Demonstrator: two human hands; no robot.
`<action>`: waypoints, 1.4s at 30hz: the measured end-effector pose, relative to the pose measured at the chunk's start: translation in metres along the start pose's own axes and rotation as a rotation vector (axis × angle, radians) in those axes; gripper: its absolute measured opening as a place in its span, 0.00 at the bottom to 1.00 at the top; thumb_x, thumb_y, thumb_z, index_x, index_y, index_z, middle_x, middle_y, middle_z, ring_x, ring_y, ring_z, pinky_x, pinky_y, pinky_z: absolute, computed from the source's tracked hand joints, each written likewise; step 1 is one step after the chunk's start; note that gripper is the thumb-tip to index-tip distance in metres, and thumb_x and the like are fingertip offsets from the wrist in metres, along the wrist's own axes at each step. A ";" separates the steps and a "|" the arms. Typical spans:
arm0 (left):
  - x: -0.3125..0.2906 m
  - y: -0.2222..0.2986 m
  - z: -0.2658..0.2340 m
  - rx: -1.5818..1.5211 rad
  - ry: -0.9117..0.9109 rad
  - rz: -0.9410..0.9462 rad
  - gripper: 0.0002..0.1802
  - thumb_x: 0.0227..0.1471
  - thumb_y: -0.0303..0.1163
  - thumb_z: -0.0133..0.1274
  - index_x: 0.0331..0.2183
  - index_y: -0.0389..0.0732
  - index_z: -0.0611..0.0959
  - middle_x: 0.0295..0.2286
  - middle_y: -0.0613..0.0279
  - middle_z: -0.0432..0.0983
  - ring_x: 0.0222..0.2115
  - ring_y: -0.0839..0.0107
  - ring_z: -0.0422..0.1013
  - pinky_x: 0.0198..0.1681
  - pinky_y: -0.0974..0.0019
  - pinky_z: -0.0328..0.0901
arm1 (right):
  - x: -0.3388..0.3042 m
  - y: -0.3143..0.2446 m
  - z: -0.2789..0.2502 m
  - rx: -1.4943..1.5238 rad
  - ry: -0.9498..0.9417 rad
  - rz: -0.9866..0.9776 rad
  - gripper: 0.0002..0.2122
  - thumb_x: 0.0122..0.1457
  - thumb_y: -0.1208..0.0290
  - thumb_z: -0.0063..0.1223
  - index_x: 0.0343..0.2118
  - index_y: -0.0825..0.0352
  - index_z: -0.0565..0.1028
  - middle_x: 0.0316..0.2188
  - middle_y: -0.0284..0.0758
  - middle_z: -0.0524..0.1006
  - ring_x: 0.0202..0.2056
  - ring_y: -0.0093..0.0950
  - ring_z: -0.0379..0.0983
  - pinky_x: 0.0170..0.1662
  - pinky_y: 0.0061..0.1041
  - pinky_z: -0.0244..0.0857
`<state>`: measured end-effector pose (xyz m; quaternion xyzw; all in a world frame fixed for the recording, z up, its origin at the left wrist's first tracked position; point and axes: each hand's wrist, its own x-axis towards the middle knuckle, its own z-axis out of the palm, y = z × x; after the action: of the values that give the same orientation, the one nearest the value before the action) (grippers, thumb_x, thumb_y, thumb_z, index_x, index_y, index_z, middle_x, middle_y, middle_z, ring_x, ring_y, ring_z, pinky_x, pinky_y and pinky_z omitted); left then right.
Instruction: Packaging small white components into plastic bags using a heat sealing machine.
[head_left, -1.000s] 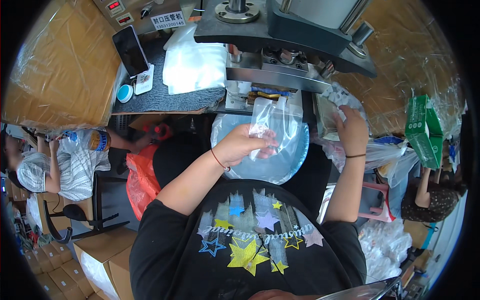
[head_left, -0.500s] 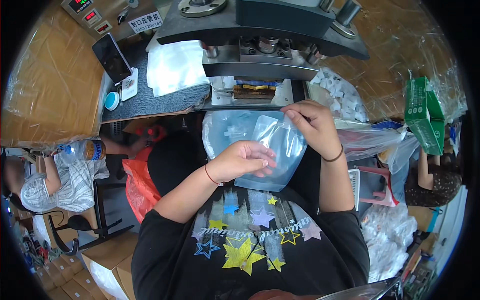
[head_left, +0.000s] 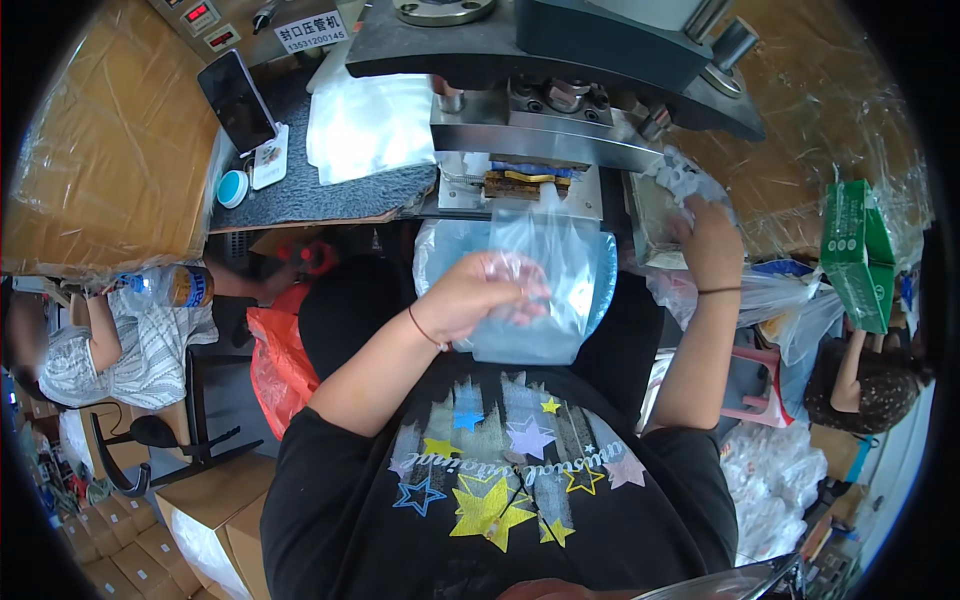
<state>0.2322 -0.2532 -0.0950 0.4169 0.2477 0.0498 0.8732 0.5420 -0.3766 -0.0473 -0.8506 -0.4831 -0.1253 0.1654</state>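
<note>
A clear plastic bag (head_left: 540, 335) hangs over my lap, its upper end at the front of the press. My left hand (head_left: 485, 295) is on the bag with bent fingers, partly seen through shiny film; it grips the bag. Out to the right, my right hand (head_left: 712, 240) reaches the edge of a pile of small white plastic pieces (head_left: 690, 180). Its thumb and index finger are apart, and I make out nothing held between them. Straight ahead is the metal press (head_left: 545, 140), with a brown and blue block (head_left: 525, 183) below its bar.
A stack of clear bags (head_left: 370, 130) lies on the dark mat at left, near a propped phone (head_left: 238, 100) and a round blue-lidded tub (head_left: 232, 188). Below the bag is a lined blue container (head_left: 430, 265). A green box (head_left: 860, 250) stands right. Two other people sit nearby.
My right hand has let go of the bag's upper corner and moved right to the white pieces. The bag now hangs straighter, my left hand still on it. The view has shifted slightly.
</note>
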 end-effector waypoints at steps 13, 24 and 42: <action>0.023 0.052 -0.076 0.755 0.853 0.878 0.23 0.62 0.32 0.48 0.55 0.32 0.67 0.51 0.40 0.69 0.49 0.49 0.71 0.52 0.54 0.67 | -0.009 0.019 0.040 0.084 0.097 -0.022 0.12 0.55 0.76 0.55 0.43 0.68 0.72 0.40 0.46 0.77 0.41 0.49 0.74 0.44 0.41 0.69; -0.047 0.026 -0.085 0.908 0.786 0.792 0.11 0.62 0.29 0.47 0.39 0.33 0.81 0.33 0.53 0.81 0.35 0.61 0.78 0.42 0.63 0.70 | -0.039 -0.044 0.009 0.467 0.083 -0.021 0.12 0.68 0.70 0.42 0.50 0.69 0.70 0.44 0.46 0.75 0.43 0.42 0.74 0.47 0.34 0.67; -0.014 -0.023 0.010 0.133 -0.100 0.071 0.16 0.63 0.37 0.51 0.44 0.33 0.80 0.40 0.51 0.81 0.39 0.64 0.78 0.45 0.64 0.72 | -0.017 -0.094 -0.037 0.589 -0.514 -0.534 0.10 0.63 0.68 0.50 0.42 0.68 0.77 0.35 0.40 0.79 0.39 0.38 0.75 0.46 0.32 0.67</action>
<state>0.2216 -0.2789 -0.1016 0.4845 0.1916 0.0431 0.8525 0.4503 -0.3597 -0.0051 -0.6170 -0.7251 0.1938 0.2368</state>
